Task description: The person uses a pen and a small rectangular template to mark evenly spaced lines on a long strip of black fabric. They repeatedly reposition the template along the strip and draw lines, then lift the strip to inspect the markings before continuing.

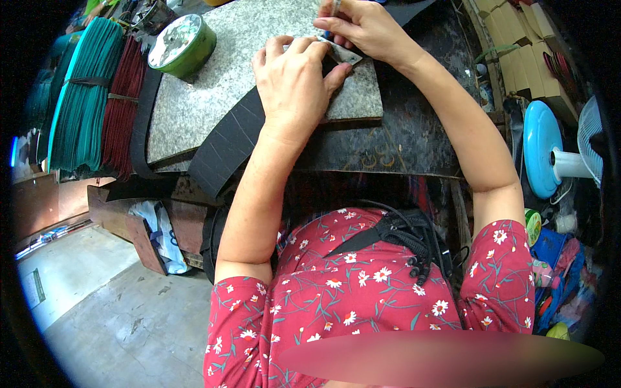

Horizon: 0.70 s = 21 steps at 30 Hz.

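Note:
My left hand [294, 81] presses flat on a small grey metal template [344, 53] that lies on a long black strip of material [226, 139]. The strip runs across a speckled stone slab [213, 90] and hangs off its near edge. My right hand [362, 26] is just above the template's far end, fingers pinched on a thin pen-like tool [334, 8] whose tip meets the template's edge. Most of the template is hidden under my left fingers.
A round green tin [183, 44] stands on the slab's far left corner. Stacks of teal [84, 97] and dark red [123, 107] pieces lie to the left. Cardboard boxes [524, 58] and a blue fan [556, 155] are on the right. Concrete floor [123, 317] lies below left.

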Each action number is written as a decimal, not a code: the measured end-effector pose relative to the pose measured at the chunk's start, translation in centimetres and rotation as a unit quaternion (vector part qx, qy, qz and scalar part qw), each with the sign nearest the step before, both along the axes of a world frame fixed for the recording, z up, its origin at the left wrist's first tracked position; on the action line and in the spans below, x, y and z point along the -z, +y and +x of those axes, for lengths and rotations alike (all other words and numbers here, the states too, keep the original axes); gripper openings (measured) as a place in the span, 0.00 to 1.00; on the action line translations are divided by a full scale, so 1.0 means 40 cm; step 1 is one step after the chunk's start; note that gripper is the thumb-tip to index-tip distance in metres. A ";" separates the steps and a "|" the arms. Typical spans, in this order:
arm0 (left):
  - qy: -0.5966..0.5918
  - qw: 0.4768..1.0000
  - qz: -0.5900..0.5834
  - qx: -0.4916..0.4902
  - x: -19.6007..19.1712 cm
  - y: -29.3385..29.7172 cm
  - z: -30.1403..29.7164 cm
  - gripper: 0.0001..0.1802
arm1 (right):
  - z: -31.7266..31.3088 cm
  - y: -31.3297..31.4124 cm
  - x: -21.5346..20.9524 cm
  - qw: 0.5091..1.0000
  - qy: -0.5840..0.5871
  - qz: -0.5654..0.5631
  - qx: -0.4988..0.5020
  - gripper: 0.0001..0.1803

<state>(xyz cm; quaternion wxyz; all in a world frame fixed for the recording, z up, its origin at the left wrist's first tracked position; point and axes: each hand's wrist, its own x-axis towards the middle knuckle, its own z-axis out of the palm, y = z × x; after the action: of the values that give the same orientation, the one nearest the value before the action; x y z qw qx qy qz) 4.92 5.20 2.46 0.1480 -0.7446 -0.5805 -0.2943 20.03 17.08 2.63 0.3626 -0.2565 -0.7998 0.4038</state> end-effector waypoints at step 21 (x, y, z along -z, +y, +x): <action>0.041 0.999 -0.011 -0.031 -0.006 -0.003 0.007 0.23 | 0.076 -0.008 0.084 0.982 0.112 -0.150 -0.018 0.06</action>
<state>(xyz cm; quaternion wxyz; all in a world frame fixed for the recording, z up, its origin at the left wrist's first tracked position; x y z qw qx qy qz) 5.21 5.09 2.68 0.1722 -0.7390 -0.6004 -0.2525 23.09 16.78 -0.73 0.4002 -0.2464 -0.6889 0.5518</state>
